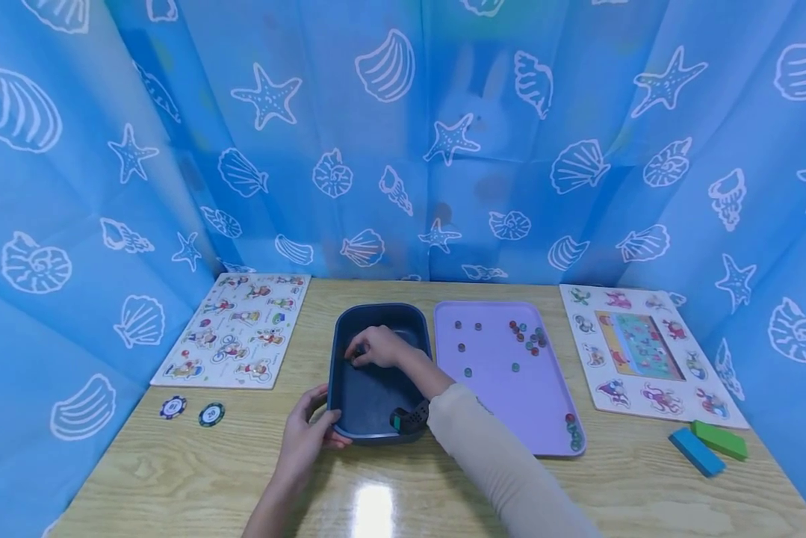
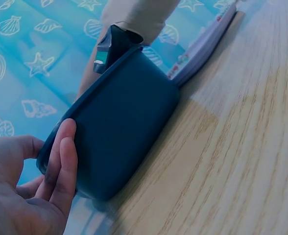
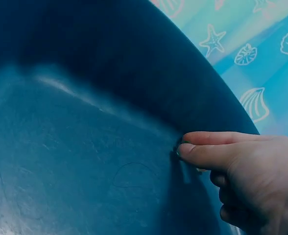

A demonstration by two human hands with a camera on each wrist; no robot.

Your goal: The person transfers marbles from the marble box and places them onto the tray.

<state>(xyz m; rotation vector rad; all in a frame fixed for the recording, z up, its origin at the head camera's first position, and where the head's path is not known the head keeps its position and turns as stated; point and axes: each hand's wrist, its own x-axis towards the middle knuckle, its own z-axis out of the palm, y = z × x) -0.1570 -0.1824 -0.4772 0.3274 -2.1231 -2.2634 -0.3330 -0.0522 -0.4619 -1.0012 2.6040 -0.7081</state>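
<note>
A deep, dark blue-black bin [image 1: 374, 400] stands on the table. My left hand [image 1: 306, 427] grips its near left corner, thumb over the rim; in the left wrist view the fingers [image 2: 65, 161] lie along the outer wall. My right hand [image 1: 384, 347] reaches inside, toward the far left part. Between thumb and forefinger it pinches a small glass marble [image 3: 179, 147], mostly hidden by the fingertips. To the right of the bin is a shallow lilac tray [image 1: 486, 403] holding several red and green marbles [image 1: 535, 340], some spread out, others grouped at the right side and near right corner.
A picture puzzle board [image 1: 241, 329] lies at the left, with two poker chips [image 1: 211, 414] in front of it. Another puzzle board [image 1: 651, 351] is at the right, near a blue block [image 1: 697, 451] and a green block [image 1: 720, 439]. A shell-patterned blue curtain [image 1: 403, 149] hangs behind.
</note>
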